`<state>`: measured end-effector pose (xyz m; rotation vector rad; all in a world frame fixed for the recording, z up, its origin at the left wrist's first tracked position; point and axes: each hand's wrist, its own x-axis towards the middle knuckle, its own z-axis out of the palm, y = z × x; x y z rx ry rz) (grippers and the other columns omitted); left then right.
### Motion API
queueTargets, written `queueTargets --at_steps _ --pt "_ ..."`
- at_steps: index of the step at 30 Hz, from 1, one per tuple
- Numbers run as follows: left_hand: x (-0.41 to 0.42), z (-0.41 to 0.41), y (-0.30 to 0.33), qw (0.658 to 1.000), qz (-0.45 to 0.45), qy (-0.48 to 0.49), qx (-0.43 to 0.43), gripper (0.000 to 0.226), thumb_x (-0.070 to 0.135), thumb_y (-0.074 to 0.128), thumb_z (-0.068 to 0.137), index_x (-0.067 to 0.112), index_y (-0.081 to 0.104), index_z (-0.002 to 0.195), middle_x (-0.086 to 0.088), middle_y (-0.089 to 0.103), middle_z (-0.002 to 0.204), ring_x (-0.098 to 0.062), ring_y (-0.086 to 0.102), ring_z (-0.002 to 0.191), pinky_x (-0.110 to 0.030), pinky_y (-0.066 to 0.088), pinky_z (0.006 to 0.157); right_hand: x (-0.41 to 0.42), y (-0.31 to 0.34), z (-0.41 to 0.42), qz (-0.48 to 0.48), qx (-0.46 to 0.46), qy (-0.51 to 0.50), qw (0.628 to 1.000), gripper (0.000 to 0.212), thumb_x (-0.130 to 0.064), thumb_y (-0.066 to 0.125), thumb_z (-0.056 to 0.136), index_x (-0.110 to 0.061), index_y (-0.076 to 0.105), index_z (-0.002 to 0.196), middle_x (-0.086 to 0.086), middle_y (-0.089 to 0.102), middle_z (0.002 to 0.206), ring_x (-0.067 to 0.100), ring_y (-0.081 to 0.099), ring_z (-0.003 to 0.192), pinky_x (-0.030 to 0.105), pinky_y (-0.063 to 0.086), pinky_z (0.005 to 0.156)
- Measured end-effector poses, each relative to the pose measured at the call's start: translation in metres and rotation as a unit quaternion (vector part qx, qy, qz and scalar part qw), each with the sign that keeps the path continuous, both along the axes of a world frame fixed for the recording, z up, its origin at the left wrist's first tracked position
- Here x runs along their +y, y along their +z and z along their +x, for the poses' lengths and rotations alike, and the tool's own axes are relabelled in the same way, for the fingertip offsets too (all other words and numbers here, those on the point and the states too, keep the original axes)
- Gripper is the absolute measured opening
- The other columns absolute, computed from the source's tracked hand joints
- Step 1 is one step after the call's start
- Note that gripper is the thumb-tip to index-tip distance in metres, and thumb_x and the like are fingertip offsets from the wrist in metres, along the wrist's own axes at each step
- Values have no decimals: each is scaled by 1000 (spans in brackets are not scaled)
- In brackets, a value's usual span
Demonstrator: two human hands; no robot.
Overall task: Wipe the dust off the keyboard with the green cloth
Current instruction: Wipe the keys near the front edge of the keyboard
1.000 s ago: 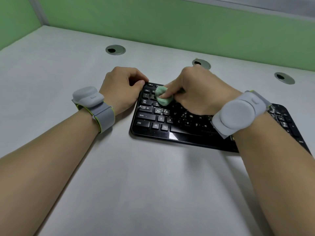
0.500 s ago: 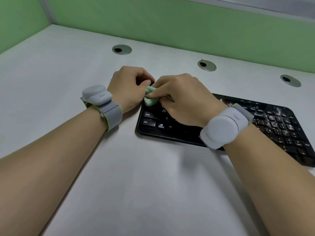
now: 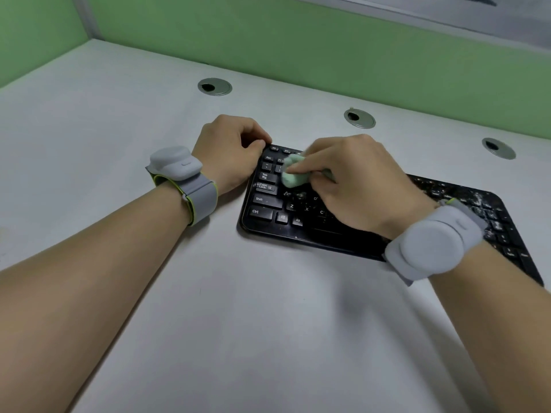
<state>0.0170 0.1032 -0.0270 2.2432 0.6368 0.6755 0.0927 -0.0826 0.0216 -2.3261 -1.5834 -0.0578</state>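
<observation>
A black keyboard [image 3: 268, 204] lies on the white desk, running from the centre to the right. White dust specks cover its right-hand keys; the left-hand keys look cleaner. My right hand [image 3: 354, 180] pinches a balled-up green cloth [image 3: 293, 175] and presses it on the upper left keys, near Tab and Caps Lock. My left hand [image 3: 229, 153] rests curled against the keyboard's top left corner, thumb touching its edge. Both wrists wear grey bands. My right hand and wrist hide the keyboard's middle.
The white desk [image 3: 119, 129] is bounded at the back and left by green partition walls. Three round grey cable grommets [image 3: 214, 86] [image 3: 359, 118] [image 3: 498, 148] sit in a row behind the keyboard.
My right hand swept the cloth left to the keyboard's edge, then back right onto the upper left keys. My left hand stayed at the corner. The view shifted slightly.
</observation>
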Motion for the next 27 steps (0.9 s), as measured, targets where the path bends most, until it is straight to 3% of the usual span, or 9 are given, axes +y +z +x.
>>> queueTargets --at_steps 5,15,21,27 --pt "1 -5 2 999 -28 -20 -13 20 14 63 89 21 80 96 -1 79 90 -16 72 89 -25 55 83 23 -10 -29 33 -4 46 998 39 -19 47 91 -36 73 114 -14 69 122 30 65 107 44 53 82" --pt "3 -4 0 1000 -15 -4 -17 18 16 65 89 23 80 95 1 79 91 -14 72 90 -25 54 88 4 -15 -25 -23 -59 29 998 38 -19 50 93 -42 70 116 -18 66 117 29 64 98 42 53 73" --pt "1 -2 1 1000 -24 -4 -17 19 15 65 89 23 81 95 1 79 91 -12 72 89 -18 52 82 20 -12 -38 -31 -75 26 996 34 -28 44 96 -41 68 116 -18 64 122 30 63 103 43 52 73" --pt "2 -3 1 1000 -23 -6 -14 18 16 65 89 25 81 95 2 79 91 -12 72 89 -21 54 85 18 -9 -43 -48 -95 35 994 38 -30 36 94 -42 66 113 -17 63 121 29 64 101 42 53 73"
